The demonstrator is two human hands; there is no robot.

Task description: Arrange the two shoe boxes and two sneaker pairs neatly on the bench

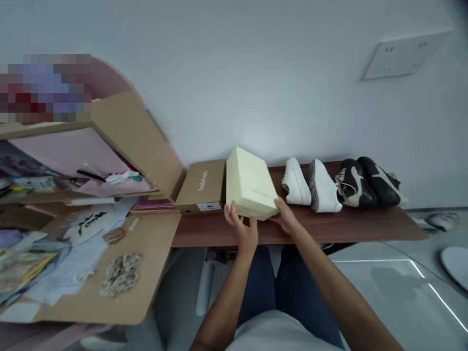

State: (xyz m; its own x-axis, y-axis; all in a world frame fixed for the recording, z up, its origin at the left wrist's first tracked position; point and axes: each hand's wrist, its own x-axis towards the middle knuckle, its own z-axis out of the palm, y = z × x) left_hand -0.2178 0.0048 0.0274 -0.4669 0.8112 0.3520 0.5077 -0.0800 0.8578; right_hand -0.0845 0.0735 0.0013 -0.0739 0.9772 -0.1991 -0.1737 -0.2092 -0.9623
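Both hands, left hand and right hand, clasp the near corners of the stiff, likely light cream box, fingers curled round it, mid-frame.

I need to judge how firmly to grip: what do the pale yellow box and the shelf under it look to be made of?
The pale yellow box, held by the left hand and right hand, looks like matte cardboard: flat faces, crisp folded edges, no gloss. The shelf looks like dark wood or wood-grain laminate, smooth with a faint sheen; which of the two cannot be told.
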